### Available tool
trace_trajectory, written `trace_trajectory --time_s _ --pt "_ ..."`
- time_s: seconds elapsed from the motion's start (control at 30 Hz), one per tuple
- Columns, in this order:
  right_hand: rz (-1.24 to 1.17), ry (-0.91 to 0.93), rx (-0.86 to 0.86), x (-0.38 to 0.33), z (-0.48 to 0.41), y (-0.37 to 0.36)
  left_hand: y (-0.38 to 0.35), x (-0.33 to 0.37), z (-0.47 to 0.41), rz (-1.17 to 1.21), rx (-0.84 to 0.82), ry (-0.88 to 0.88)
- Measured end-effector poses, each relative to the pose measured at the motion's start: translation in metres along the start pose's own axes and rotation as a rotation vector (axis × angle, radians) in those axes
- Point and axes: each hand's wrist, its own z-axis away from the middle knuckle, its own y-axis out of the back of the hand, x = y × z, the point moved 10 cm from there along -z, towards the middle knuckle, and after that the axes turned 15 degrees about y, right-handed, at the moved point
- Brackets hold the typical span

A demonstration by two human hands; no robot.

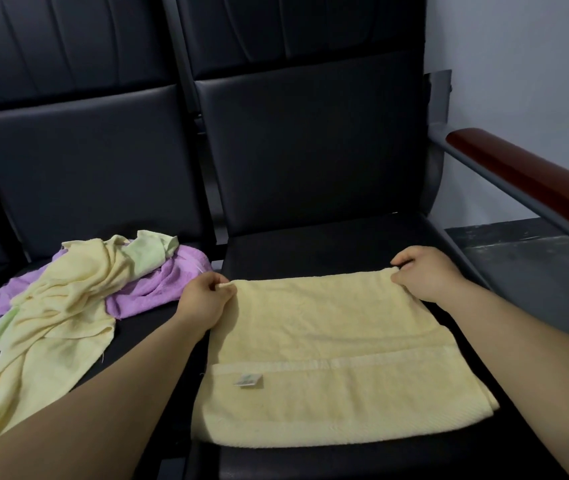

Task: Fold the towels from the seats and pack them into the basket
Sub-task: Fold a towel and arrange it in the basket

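Clearly the yellow towel, lying on the right seat, looks soft, light and limp; the left hand and right hand each pinch a far corner; corners seem the surest hold.

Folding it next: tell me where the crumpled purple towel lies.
Head view: the crumpled purple towel lies on the left black padded seat, partly under the rumpled pale-yellow towel, left of the left hand.

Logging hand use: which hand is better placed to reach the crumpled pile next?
Left, likely: the left hand pinches the folded towel beside the pile; the right hand pinches it by the armrest.
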Motion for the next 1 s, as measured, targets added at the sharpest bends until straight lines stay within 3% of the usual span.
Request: trace_trajectory --time_s 0.17,0.23,0.33,0.47,0.53,0.67,0.73,0.9,1.0 --pt "-0.125 -0.019 -0.013 -0.001 -0.006 -0.002 0.011 0.003 0.003 0.196 0.008 0.027" --pt "-0.189 -0.040 0.014 0.000 -0.006 -0.001 0.014 0.002 0.001 0.161 0.047 0.023" --pt "-0.246 -0.052 0.204 0.004 -0.003 0.013 0.018 0.003 0.005 0.021 0.133 -0.011" --pt "-0.018 0.062 0.208 -0.009 0.003 0.023 0.021 0.025 0.026 -0.174 0.207 -0.224" --pt "0.072 0.185 0.073 -0.034 0.011 0.019 0.017 0.037 0.043 -0.218 0.121 -0.300" --pt "0.155 0.296 -0.520 -0.065 0.061 -0.023 -0.027 0.036 0.092 -0.343 -0.451 -0.321" --pt "0.227 0.278 -0.683 -0.065 0.087 -0.030 -0.038 0.021 0.116 -0.409 -0.676 -0.271" --pt "0.412 0.265 -0.840 -0.062 0.116 -0.029 -0.028 -0.003 0.119 -0.659 -0.644 -0.287" --pt "0.451 0.253 -0.871 -0.057 0.123 -0.029 -0.020 -0.009 0.125 -0.641 -0.667 -0.255"
